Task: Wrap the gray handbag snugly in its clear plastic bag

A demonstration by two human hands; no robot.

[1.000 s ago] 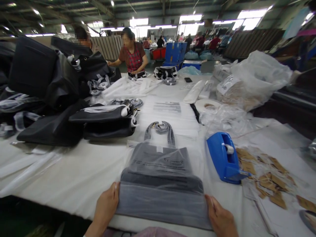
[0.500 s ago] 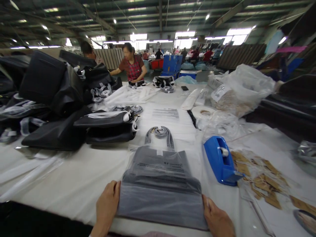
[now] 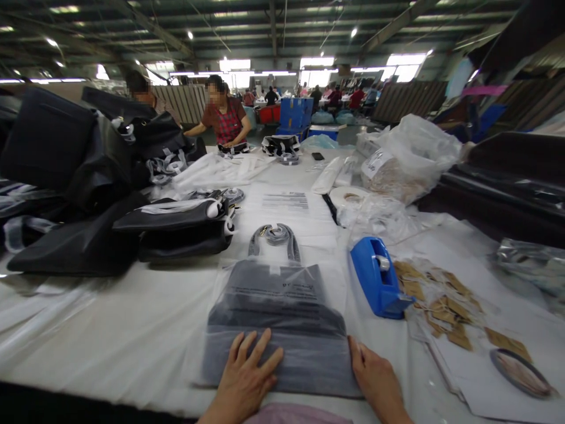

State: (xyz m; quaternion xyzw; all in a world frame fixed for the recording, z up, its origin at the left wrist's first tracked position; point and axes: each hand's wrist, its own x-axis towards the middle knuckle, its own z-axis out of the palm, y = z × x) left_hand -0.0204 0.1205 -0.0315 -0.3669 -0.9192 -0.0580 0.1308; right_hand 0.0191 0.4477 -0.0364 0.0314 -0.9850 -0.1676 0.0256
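Observation:
A dark handbag [image 3: 282, 359] lies flat in front of me inside a clear plastic sleeve with printed text [image 3: 304, 285]. Beyond its top edge extends a wrapped grey strap [image 3: 276, 235] with a gold-coloured clasp. My left hand [image 3: 249, 368] rests palm down on the lower half of the wrapped handbag, fingers spread. At the right edge, my right hand [image 3: 373, 371] has its fingers closed on the sleeve's side; its lower fingers are hidden. A blue tape dispenser [image 3: 375, 280] stands to the right of the handbag.
Black bags [image 3: 185, 229] are piled at left. Brown paper tags [image 3: 445, 312] and a roll of tape [image 3: 521, 374] lie at right. Printed plastic sleeves [image 3: 286, 203] are stacked ahead, near a bulging plastic bag [image 3: 401, 159]. Across the table a co-worker [image 3: 227, 118] handles a bag.
My left hand has left the handbag's left edge and moved right onto its front. My right hand stays at the right edge. The whole view has shifted slightly left.

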